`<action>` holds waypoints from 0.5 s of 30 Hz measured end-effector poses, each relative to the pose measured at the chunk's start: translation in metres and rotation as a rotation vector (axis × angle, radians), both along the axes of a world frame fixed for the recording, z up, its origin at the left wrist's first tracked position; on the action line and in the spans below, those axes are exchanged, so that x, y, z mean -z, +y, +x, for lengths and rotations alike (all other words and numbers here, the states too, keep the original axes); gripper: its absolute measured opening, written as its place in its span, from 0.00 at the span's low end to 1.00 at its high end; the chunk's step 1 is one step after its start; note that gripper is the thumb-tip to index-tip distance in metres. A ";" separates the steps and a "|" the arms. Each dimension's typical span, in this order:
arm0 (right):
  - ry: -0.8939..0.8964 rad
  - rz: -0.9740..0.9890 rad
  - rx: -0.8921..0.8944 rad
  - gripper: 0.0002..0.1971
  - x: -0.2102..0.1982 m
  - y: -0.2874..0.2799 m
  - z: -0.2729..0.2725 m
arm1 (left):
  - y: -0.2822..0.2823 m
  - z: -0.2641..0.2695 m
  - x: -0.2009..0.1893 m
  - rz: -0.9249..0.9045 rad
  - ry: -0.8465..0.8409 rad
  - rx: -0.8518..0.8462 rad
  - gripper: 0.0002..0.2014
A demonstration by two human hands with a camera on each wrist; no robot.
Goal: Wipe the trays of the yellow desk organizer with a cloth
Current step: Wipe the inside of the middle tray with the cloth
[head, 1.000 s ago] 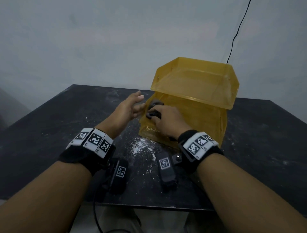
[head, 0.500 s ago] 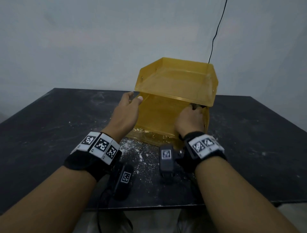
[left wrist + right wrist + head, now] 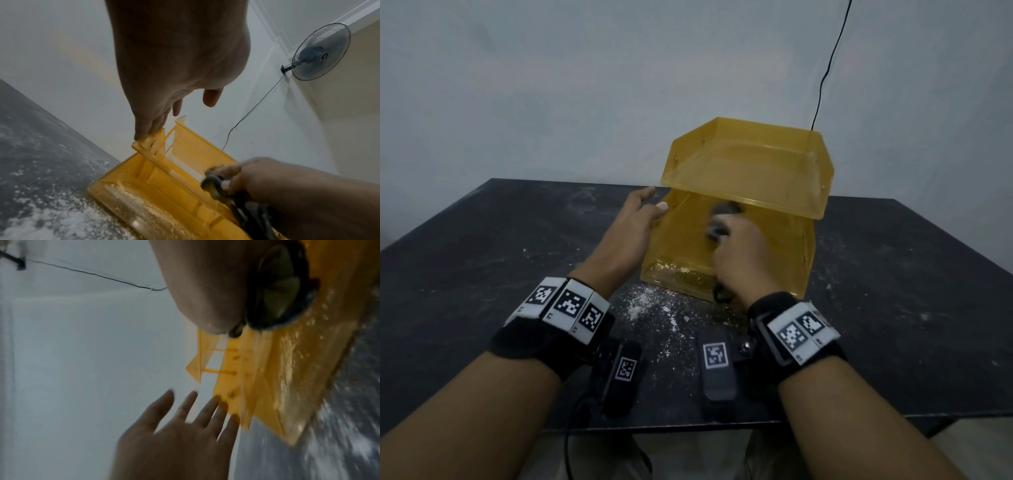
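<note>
The yellow desk organizer stands on the black table with an upper tray and a lower tray. My right hand is inside the lower tray, gripping a dark grey cloth and pressing it on the tray floor; the cloth bulges out between the fingers and the cloth shows under the palm. My left hand lies with straight fingers against the organizer's left side wall, thumb near the front corner. White powder lies along the lower tray's front lip.
The black table carries scattered white powder in front of the organizer. A black cable runs down the wall behind it. A wall fan hangs high on the right. The table's front edge is close to my forearms.
My right hand with the cloth has slid from the tray's right side back toward its middle. The left hand stays against the left wall.
</note>
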State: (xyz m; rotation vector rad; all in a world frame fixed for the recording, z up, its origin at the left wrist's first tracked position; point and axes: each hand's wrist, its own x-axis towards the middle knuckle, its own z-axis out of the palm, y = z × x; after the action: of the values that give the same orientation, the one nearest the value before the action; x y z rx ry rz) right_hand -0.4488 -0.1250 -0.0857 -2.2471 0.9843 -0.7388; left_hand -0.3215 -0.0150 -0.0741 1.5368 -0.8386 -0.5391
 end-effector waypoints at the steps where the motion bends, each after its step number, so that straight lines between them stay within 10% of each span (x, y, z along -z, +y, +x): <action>1: 0.041 -0.002 0.160 0.18 -0.001 -0.010 -0.001 | 0.000 0.000 0.002 0.004 -0.004 0.001 0.25; 8: 0.404 0.162 0.472 0.36 0.002 -0.080 0.024 | -0.006 0.010 0.005 -0.026 0.079 -0.003 0.22; 15: 0.473 -0.045 0.410 0.27 0.015 -0.084 0.033 | -0.010 0.020 0.013 -0.029 0.145 0.014 0.19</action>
State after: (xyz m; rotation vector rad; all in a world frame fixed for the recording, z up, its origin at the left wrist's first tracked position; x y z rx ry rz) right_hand -0.4158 -0.2086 -0.1004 -2.3362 1.7033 -0.3911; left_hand -0.3017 -0.0245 -0.0873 1.4479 -0.7434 -0.6378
